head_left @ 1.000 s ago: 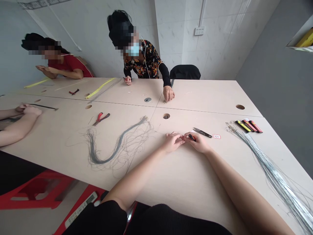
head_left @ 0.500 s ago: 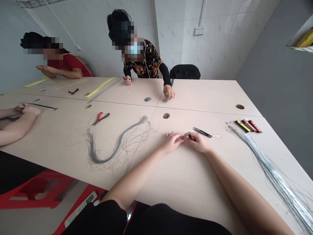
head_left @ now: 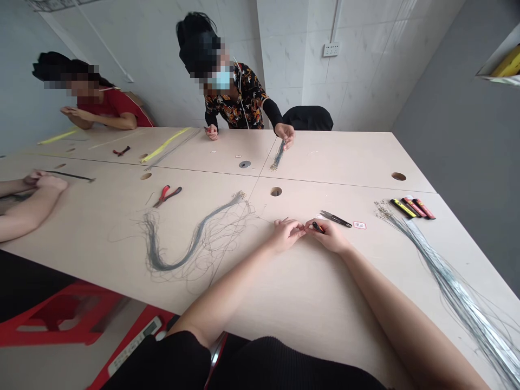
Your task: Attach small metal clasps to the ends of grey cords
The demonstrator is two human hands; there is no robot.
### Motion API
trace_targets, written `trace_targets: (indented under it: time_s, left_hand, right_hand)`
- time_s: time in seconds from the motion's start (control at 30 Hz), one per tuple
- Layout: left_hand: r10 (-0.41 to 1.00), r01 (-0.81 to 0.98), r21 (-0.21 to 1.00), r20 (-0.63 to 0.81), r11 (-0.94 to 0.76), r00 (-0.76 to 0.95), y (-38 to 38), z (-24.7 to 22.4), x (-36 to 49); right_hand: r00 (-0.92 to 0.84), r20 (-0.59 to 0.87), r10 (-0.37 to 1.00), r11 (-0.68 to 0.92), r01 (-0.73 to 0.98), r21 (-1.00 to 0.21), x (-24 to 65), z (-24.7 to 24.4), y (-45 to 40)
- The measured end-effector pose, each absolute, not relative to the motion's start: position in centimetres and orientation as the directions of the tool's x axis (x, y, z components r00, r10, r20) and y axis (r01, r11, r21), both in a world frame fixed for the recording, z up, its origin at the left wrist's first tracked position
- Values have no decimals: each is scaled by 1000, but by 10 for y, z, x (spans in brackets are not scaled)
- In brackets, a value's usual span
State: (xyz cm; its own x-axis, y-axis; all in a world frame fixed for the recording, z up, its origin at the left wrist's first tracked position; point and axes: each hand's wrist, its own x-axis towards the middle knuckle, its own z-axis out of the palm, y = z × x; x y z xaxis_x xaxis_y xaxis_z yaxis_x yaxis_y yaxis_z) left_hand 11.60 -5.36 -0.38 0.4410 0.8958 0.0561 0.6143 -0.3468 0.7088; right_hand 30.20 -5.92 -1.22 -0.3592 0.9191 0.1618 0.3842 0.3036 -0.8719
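My left hand [head_left: 286,234] and my right hand [head_left: 330,236] meet fingertip to fingertip on the table. A thin thread runs from the grey cord bundle [head_left: 198,238] toward my left fingers, which are pinched; what is between the fingertips is too small to see clearly. Held in my curled right fingers is a short black stick with an orange edge, probably a lighter [head_left: 318,227]. Just beyond my right hand lie black thread snips [head_left: 336,219] and a small red-bordered label [head_left: 359,225]. The curved bundle left of my arm has loose strands and small metallic ends.
Several lighters [head_left: 412,208] lie at the right, beside a long bundle of cords in clear wrap [head_left: 450,271]. Red-handled pliers [head_left: 167,196] lie to the left. Round holes [head_left: 276,192] pierce the table. Co-workers sit across and at the left.
The co-worker opposite has lifted a hand back from the metallic ends of a cord bundle, uncovering more of it. My own hands have hardly moved.
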Motion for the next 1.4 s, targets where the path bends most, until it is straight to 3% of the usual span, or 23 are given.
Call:
trace_targets:
  time_s: [1.4]
  left_hand:
    - [920, 610, 731, 63, -306, 387, -53, -3, 114]
  right_hand:
    - [-330, 172, 928, 310, 432, -847, 302, -11, -59]
